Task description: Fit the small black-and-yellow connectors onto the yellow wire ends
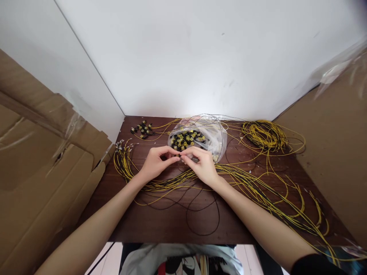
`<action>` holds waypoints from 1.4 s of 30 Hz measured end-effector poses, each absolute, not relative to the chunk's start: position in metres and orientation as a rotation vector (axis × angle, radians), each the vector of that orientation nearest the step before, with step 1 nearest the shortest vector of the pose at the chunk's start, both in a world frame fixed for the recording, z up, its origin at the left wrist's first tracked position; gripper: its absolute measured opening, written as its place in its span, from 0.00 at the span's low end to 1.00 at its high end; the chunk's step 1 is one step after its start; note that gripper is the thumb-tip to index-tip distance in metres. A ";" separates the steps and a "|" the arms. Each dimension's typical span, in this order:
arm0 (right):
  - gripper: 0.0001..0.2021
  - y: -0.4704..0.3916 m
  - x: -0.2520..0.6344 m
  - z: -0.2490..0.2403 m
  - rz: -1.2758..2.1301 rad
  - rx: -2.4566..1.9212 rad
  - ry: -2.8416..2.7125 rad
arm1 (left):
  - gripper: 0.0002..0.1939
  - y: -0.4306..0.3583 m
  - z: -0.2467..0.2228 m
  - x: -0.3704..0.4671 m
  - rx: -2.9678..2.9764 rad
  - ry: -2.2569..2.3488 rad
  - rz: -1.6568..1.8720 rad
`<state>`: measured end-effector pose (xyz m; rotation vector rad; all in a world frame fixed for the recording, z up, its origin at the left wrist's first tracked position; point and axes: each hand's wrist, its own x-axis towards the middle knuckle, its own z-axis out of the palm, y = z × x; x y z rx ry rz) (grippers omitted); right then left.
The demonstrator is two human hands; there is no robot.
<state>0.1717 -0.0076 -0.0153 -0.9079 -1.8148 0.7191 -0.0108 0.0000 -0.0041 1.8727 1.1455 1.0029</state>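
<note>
Over the middle of the table, my left hand (pixel 160 161) and my right hand (pixel 202 163) meet fingertip to fingertip. Both are closed in a pinch around one small dark piece (pixel 180 155), mostly hidden by the fingers, so its kind cannot be made out. Just behind the hands lies a clear plastic bag (pixel 219 137), open, with many small black-and-yellow parts (pixel 183 139) in it. Beneath my wrists runs a long bundle of yellow and black wires (pixel 172 185). A thin black wire (pixel 219 217) loops on the table in front of the hands.
Similar black-and-yellow parts (pixel 143 129) with wires attached lie at the back left. A coil of yellow wire (pixel 265 135) sits at the back right. Cardboard walls (pixel 43 172) flank the brown table (pixel 172 231), and a white wall (pixel 183 57) stands behind it.
</note>
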 end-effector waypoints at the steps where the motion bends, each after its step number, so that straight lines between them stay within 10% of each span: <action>1: 0.05 -0.008 0.171 -0.016 0.738 -0.913 -1.806 | 0.11 0.000 -0.004 -0.011 1.887 1.141 1.012; 42: 0.13 -0.010 0.171 -0.016 0.563 -0.947 -2.045 | 0.15 -0.001 -0.005 -0.010 1.923 1.090 1.032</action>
